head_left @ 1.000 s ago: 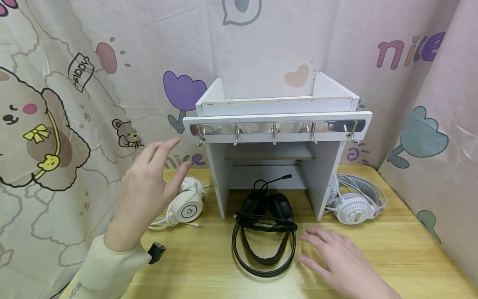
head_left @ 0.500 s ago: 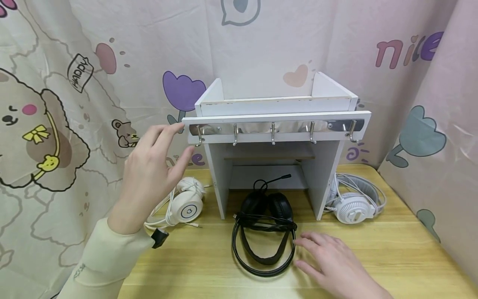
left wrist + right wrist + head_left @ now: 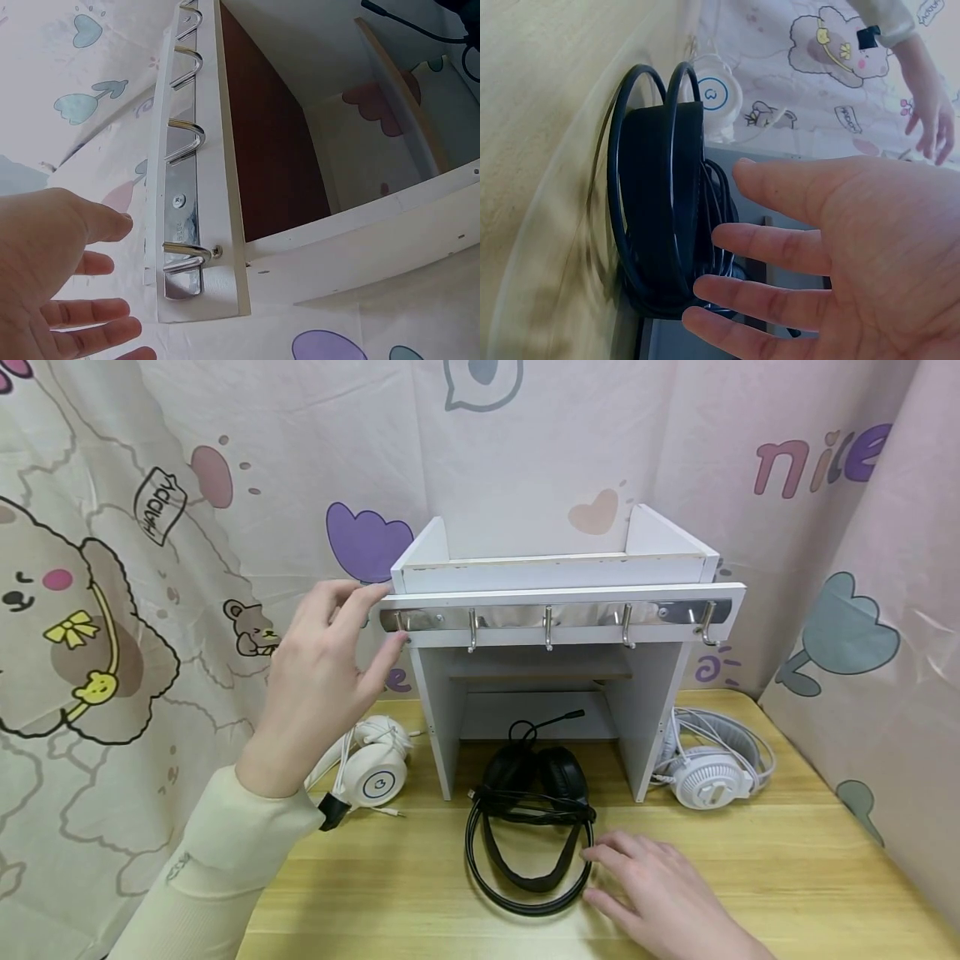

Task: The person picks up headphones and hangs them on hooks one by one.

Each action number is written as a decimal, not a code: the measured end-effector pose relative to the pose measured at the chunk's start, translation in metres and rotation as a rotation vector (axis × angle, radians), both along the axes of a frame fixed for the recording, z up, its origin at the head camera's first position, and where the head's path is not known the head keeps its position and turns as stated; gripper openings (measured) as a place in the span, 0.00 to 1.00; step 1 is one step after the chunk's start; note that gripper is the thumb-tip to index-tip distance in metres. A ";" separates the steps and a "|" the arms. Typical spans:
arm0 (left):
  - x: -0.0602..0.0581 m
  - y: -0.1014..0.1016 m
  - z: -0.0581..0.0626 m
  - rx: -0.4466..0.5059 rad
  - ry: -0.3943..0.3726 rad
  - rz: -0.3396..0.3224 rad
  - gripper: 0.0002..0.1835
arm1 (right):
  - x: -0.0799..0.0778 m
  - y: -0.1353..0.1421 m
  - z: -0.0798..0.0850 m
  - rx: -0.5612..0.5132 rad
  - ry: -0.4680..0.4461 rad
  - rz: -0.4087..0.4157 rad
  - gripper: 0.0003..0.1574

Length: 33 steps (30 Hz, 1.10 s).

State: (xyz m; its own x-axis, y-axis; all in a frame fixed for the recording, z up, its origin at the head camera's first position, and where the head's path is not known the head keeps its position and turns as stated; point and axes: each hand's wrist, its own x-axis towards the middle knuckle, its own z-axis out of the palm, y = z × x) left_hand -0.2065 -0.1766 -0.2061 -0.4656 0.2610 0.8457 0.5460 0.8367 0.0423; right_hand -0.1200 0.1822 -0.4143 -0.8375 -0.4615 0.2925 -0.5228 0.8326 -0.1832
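A black headset [image 3: 540, 827] with a boom microphone and bundled cable lies on the wooden table in front of a white shelf unit [image 3: 431, 718]. My right hand [image 3: 660, 889] is beside its headband on the right, fingers loosely extended; whether the fingertips touch it I cannot tell. In the right wrist view the headset's black band [image 3: 649, 195] stands just past the fingertips. My left hand [image 3: 315, 685] is raised at the left end of the shelf's hook rail [image 3: 585, 614], thumb and fingers apart. The left wrist view shows that hand a little short of the end hook [image 3: 187, 255], holding nothing.
White headphones [image 3: 378, 772] with a wound cable lie left of the shelf, partly behind my left forearm. Another white pair [image 3: 708, 772] lies against its right side. An open-topped tray [image 3: 555, 575] forms the shelf's top. Printed curtains hang behind and at both sides.
My left hand has risen and moved right, to the left end of the hook rail. My right hand has slid left, closer to the black headset. The headsets have stayed in place.
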 end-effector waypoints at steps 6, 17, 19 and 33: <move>-0.006 0.006 0.003 -0.030 0.006 -0.001 0.24 | 0.000 -0.003 -0.002 0.011 0.023 0.004 0.22; -0.017 0.014 0.006 -0.060 0.002 0.000 0.23 | -0.002 -0.006 -0.004 0.020 0.043 0.006 0.21; -0.019 0.015 0.006 -0.067 0.003 0.003 0.23 | -0.003 -0.007 -0.004 0.024 0.037 0.004 0.20; -0.030 0.020 0.006 -0.092 0.031 -0.012 0.23 | -0.007 -0.010 -0.005 0.039 0.034 0.002 0.20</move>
State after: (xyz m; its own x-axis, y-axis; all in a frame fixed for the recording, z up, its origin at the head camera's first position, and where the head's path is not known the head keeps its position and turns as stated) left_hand -0.2364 -0.1566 -0.1998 -0.4355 0.3435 0.8320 0.5562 0.8295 -0.0513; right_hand -0.1271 0.1721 -0.4196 -0.8262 -0.4753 0.3026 -0.5303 0.8374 -0.1325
